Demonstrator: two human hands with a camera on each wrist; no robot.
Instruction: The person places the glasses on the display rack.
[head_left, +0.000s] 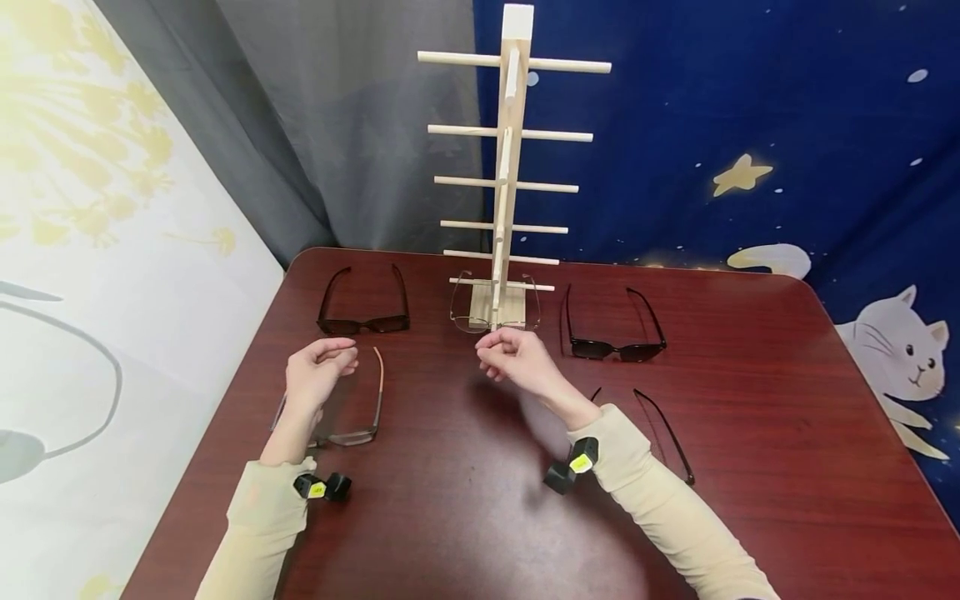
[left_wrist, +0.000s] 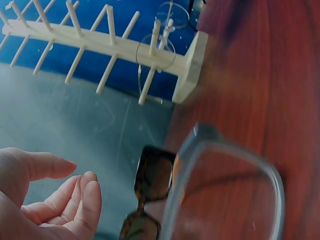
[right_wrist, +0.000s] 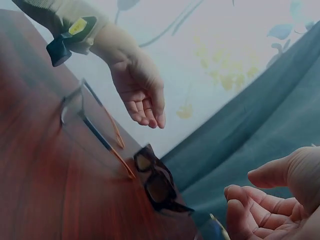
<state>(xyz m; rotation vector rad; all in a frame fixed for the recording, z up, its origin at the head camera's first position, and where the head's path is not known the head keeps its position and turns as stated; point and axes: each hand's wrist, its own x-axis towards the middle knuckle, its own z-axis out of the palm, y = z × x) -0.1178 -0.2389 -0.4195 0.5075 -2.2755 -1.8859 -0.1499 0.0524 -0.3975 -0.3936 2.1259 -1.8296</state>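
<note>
My left hand hovers over a pair of clear grey-framed glasses with orange temple tips, its fingers loosely bent and nothing between them. In the left wrist view a gap shows between thumb and fingertips. Thin wire-rimmed glasses hang at the lowest peg of a wooden display stand. Just in front of them is my right hand, overlapping their lower edge in the head view. Its thumb and fingers are relaxed and apart in the right wrist view, holding nothing.
Dark sunglasses lie left of the stand, and black sunglasses to its right. Another dark-framed pair is partly hidden under my right forearm. Curtains hang behind the reddish-brown table. Several bare pegs rise above the wire-rimmed glasses.
</note>
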